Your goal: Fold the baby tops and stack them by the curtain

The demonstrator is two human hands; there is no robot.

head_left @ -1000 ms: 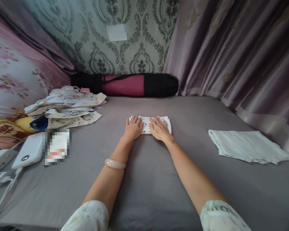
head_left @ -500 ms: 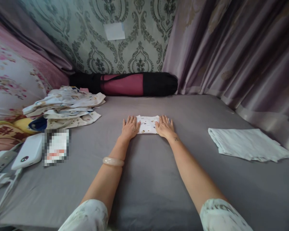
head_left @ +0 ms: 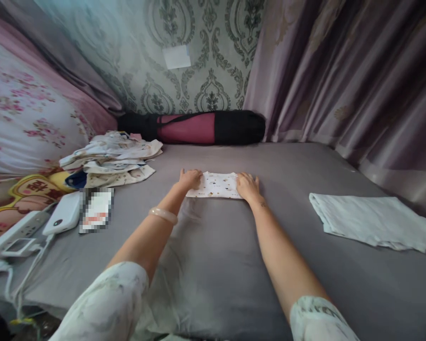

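While the left hand (head_left: 191,180) lies curled over one end of the small printed cloth (head_left: 218,185) and the right hand (head_left: 247,186) covers the other, I cannot tell whether either pinches it, fingertips being unclear. Step in hand looks like flattening or squaring this piece on the grey sheet (head_left: 220,251); lifting it would call for fingers under both ends, with a clothes pile (head_left: 113,149) leftward and a white cloth (head_left: 369,220) rightward.

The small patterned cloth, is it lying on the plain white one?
No, the patterned cloth lies between your left hand and right hand, well apart from the plain white cloth on the right.
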